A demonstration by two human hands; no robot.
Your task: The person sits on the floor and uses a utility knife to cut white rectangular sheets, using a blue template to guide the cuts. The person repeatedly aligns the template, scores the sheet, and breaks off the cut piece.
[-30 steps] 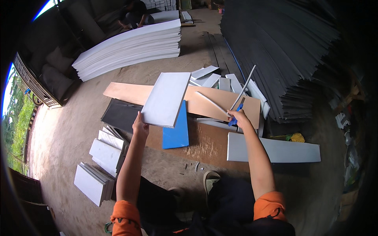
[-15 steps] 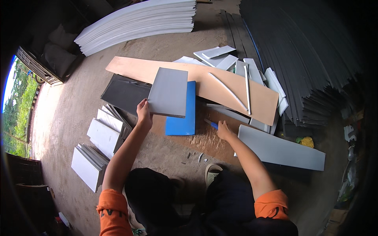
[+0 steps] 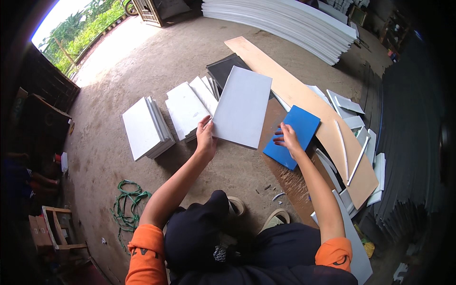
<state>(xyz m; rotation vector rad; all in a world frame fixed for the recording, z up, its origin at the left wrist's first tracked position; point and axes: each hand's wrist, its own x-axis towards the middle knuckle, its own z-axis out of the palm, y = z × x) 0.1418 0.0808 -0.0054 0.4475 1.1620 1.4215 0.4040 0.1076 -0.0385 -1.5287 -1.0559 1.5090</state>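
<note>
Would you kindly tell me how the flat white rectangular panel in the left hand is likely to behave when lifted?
The flat white rectangular panel looks fairly stiff: its edges run straight with no visible sag. It is probably light for its size, since the left hand alone holds it near one corner.

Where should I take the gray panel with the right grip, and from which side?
Probably take the panel by the lower part of its long right edge, bringing the right grip in from the right and pinching across the thickness. It's thin, flat and raised; the left grip has its lower left corner, leaving that edge bare.
</note>
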